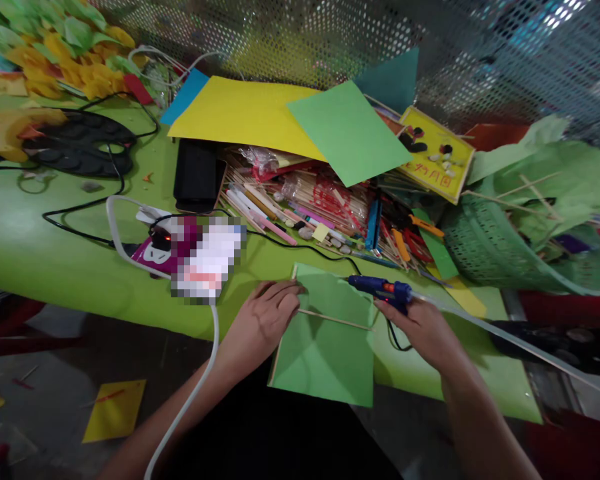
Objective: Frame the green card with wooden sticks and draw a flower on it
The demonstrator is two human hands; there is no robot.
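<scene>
A green card sheet (330, 367) lies at the table's front edge, its lower part jutting out over it. Along its left side runs a thin wooden stick (275, 365), and a second stick (336, 320) crosses the sheet. My left hand (270, 313) is closed at the sheet's upper left edge, fingertips pressed on the card and the edge stick. In my right hand (427, 330) is a blue hot glue gun (383, 289), its nozzle pointing left over the sheet's top edge. A long clear glue stick (510, 333) sticks out from its rear.
Behind the sheet lie pens, sticks, a blue cutter (373, 223) and large yellow paper (250, 110). A green basket (525, 250) stands right. Left are a purple power strip (153, 257), a phone with blurred screen (210, 260), and black cords. A white cable (214, 347) passes over my left forearm.
</scene>
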